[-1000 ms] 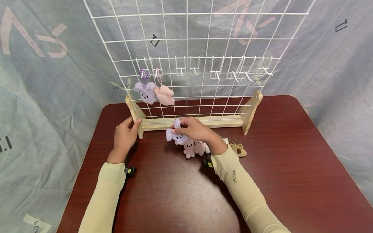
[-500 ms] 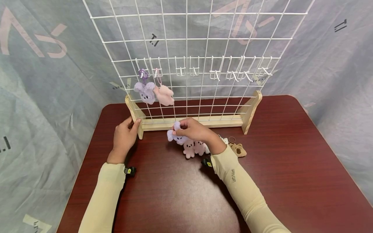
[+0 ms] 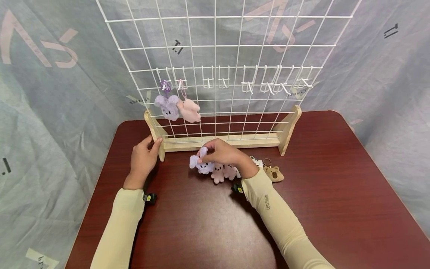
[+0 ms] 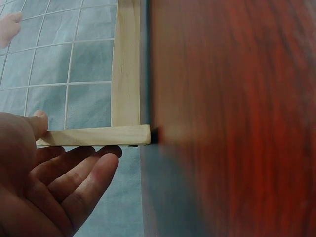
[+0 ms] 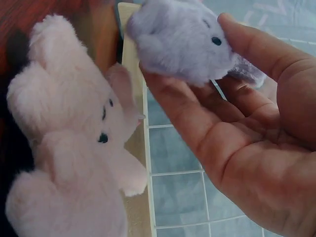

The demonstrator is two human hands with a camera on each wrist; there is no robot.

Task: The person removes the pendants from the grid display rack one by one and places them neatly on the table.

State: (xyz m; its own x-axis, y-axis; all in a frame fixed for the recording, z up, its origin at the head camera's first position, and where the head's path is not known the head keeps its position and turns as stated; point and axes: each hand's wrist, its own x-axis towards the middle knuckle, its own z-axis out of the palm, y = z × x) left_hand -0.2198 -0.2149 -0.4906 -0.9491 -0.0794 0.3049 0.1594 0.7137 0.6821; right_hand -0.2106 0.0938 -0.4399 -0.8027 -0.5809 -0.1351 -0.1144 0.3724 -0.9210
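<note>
In the head view my right hand (image 3: 228,154) pinches a lavender plush keychain (image 3: 205,168) between thumb and fingers, low over the table in front of the wire rack. The right wrist view shows the lavender plush's dark eye and fuzzy body (image 5: 182,47) between the fingertips. Just beside it lie pink plush keychains (image 3: 218,174), one of them large in the right wrist view (image 5: 74,128). My left hand (image 3: 144,160) grips the rack's left wooden leg (image 4: 98,135), thumb on one side and fingers on the other. The right hand and forearm partly cover the plush row.
A white wire grid (image 3: 228,46) stands on a wooden base (image 3: 235,142), with several white hooks (image 3: 248,86). On the left hooks hang a lavender plush (image 3: 168,107) and a pink one (image 3: 189,110). A brown plush keychain (image 3: 274,174) lies right of my wrist.
My right hand has lowered a little with the lavender plush, bringing it down and nearer the front, beside the pink ones. The left hand stays on the wooden leg.
</note>
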